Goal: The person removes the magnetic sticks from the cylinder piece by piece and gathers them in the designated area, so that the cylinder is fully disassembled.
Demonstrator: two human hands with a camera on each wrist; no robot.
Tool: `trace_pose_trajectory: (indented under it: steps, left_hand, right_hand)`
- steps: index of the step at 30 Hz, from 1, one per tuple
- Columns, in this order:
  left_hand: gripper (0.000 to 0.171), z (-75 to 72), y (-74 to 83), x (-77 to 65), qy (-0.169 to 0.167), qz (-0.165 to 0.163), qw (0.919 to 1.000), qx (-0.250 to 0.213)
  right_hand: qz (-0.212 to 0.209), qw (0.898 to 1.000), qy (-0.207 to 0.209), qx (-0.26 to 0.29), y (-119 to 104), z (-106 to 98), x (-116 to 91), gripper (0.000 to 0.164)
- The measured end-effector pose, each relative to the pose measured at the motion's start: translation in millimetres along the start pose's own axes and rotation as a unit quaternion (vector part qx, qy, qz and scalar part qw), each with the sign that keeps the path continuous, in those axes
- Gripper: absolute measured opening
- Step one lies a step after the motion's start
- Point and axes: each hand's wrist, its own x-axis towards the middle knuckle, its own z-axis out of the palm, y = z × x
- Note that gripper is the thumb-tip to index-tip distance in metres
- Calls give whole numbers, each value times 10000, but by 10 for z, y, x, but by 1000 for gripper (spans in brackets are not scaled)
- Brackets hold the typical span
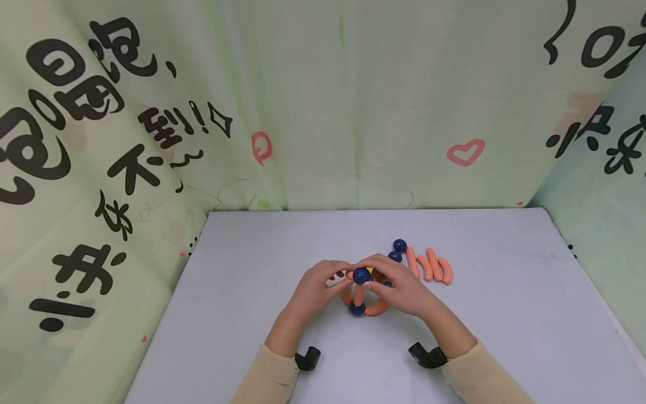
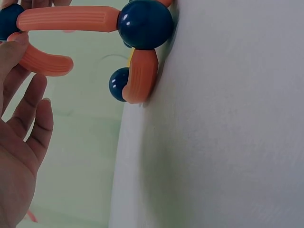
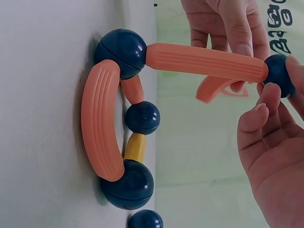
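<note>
A ring of orange curved magnetic rods [image 3: 100, 121], a yellow rod [image 3: 135, 147] and dark blue balls [image 3: 143, 118] lies on the table. From its near ball [image 1: 356, 308] a straight orange rod [image 3: 204, 61] stands upright, topped by another blue ball [image 1: 361, 275]. My right hand [image 1: 398, 287] pinches that top ball between thumb and fingers. My left hand [image 1: 314, 287] pinches a short curved orange rod [image 2: 50, 64] by one end, right at the top ball; its other end points away, free. Fingers partly hide the far side of the ring in the head view.
Right of the ring, beyond my right hand, lie two loose blue balls [image 1: 400, 245] and several orange rods [image 1: 434, 265]. The white table [image 1: 252, 247] ends at a printed curtain [image 1: 323, 112] behind and at both sides. Black wrist cameras [image 1: 428, 356] sit at the sleeves.
</note>
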Motion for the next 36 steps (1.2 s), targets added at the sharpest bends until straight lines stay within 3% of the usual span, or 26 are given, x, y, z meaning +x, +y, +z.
trace_pose_trajectory:
  steps: [11, 16, 19, 22, 27, 32, 36]
  left_hand:
    - [28, -11, -40, -23, 199, 110, 9997, 108]
    - [25, -13, -102, -44, 671, -231, 9975, -24]
    - [24, -14, -158, -54, 960, -519, 9930, -457]
    - [24, -16, -221, -63, 1054, -867, 9842, -1127]
    - [33, -60, -327, -69, 1032, -1890, 9568, -1954]
    - [38, -143, -475, -50, 868, -2885, 9338, -1930]
    - [37, -180, -649, -40, 672, -3358, 9246, -1665]
  right_hand:
    - [-113, 9998, -92, -110, -10, 9, 16, 34]
    - [-29, 9999, -68, -106, -13, 25, 6, 34]
    - [22, 10000, -27, -92, -20, 33, 5, 34]
    - [-38, 10000, -8, -75, -12, 38, 11, 34]
    - [-179, 9998, 14, -67, 23, 45, 23, 34]
    - [-45, 9999, 10, -123, 6, 38, 20, 33]
    - [-56, 10000, -28, -72, -15, 24, 12, 32]
